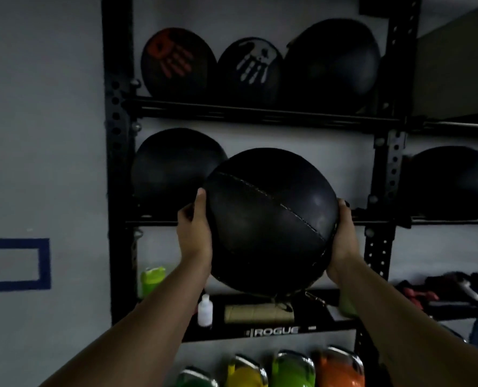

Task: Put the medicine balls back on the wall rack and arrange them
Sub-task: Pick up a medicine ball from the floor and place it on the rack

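Medicine ball (271,219) — seam diagonal, upper-left to lower-right

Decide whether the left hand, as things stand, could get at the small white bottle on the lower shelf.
Probably not: the left hand is occupied gripping the black medicine ball together with the right hand; the white bottle sits unobstructed below.

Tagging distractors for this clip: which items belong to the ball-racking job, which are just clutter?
Job:
- stitched black leather medicine ball, held between left hand and right hand
- black steel wall rack
- racked black balls: orange-handprint ball, white-handprint ball, plain middle-shelf ball

Clutter:
- small white plastic bottle
- green cup
- coloured kettlebells
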Demonstrator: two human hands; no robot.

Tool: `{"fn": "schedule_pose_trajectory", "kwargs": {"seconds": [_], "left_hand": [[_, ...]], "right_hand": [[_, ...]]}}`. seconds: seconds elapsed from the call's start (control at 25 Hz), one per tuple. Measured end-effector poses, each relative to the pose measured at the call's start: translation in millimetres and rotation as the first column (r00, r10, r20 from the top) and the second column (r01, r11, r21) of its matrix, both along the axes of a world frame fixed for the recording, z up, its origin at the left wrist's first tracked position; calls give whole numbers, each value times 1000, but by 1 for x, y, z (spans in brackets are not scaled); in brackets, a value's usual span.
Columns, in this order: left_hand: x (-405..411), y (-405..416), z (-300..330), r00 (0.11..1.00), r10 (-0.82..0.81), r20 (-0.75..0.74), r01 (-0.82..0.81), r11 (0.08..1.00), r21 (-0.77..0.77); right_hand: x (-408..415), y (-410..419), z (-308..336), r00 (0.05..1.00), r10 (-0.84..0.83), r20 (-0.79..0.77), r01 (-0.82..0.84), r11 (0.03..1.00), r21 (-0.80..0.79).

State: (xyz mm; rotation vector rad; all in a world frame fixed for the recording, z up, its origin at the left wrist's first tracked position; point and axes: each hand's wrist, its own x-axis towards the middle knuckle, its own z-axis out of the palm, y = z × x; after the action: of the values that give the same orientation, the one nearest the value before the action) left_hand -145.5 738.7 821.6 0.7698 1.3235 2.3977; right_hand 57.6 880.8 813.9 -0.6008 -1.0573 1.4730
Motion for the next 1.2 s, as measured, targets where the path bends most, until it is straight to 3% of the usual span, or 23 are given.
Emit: {"fn": "schedule_pose_trajectory", "kwargs": {"seconds": [0.4,0.88,1.0,1.12,1.2], "left_hand": [[-44,168,56,999,-5,-45,9,997,83],[-66,315,79,965,259,-32,-257,965,50],[-72,342,67,901,395,-181,-396,918,33],[-74,366,55,796,436,-419,-433,895,109],[-74,379,51,713,509,-483,-521,845,120]], "right_hand": [[-46,161,59,999,-19,-40,23,996,88],[-109,354,97,994,107,-35,-100,980,171],[-120,368,93,1000,18,-13,-13,957,289],[-136,366,92,987,-54,153,-32,862,506],[-143,364,92,959,-150,241,-14,824,567]]}}
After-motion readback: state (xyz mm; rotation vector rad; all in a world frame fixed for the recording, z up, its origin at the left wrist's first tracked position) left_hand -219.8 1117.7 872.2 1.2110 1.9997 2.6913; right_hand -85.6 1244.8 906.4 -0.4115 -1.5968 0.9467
